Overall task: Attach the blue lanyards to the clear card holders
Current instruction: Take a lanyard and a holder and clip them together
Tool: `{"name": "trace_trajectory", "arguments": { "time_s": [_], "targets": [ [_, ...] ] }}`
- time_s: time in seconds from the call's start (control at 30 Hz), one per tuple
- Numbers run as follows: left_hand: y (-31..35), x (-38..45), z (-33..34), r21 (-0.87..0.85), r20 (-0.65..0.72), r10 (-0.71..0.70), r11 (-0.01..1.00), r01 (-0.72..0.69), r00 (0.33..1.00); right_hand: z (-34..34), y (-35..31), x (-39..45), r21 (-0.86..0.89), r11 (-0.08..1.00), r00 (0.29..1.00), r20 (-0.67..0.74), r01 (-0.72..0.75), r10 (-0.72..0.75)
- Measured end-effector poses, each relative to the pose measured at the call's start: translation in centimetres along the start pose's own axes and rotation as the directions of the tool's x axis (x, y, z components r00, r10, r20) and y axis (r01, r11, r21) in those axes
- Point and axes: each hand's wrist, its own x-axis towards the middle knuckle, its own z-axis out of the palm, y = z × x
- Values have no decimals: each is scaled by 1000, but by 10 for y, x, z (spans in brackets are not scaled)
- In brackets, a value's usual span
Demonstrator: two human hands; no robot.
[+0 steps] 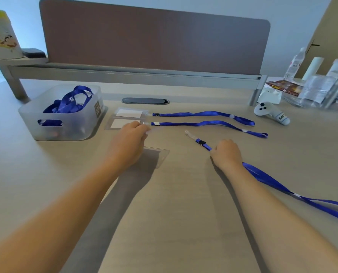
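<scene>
My left hand point(129, 143) is closed over a clear card holder point(158, 157), of which only the right edge shows past my palm. My right hand point(226, 152) grips a blue lanyard point(266, 179). Its black clip point(201, 142) and clear strap point left, a short gap from the holder, and the rest of the lanyard trails off to the right. Farther back lie two clear holders point(129, 113) point(122, 123) with white cards, each joined to a blue lanyard point(203, 114) point(209, 124) stretched rightward.
A translucent bin point(36, 123) at the left holds more blue lanyards point(69, 101). A white controller point(270, 113) and clear plastic packaging with bottles point(318, 89) sit at the right. A desk divider point(154, 40) and a dark cable slot point(145, 100) line the back.
</scene>
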Motion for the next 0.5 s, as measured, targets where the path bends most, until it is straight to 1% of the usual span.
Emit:
{"name": "trace_trajectory", "arguments": {
  "time_s": [0.07,0.1,0.2,0.27,0.33,0.43,0.5],
  "targets": [
    [-2,-1,-2,-6,-14,-2,1000,2,1000,2,-4,2,68,998,1000,-14,0,1],
    [-4,-1,-3,-8,-18,-3,1000,3,1000,3,-7,2,71,997,1000,-20,12,-10],
    [-10,0,-3,-15,-21,-9,1000,9,1000,8,-17,2,-15,998,998,8,68,-68],
    [-14,1,-2,-21,-28,-9,1000,8,1000,12,-23,2,-15,996,996,15,84,-84],
    [-16,2,-1,-23,-33,-10,1000,9,999,12,-29,2,54,995,996,22,80,-81],
    [-17,2,0,-49,-55,-20,999,17,998,11,-32,1,131,985,991,67,109,-119],
    [-16,2,-1,-62,-82,-13,998,8,997,6,-37,-5,216,969,986,86,123,-144]
  ]
}}
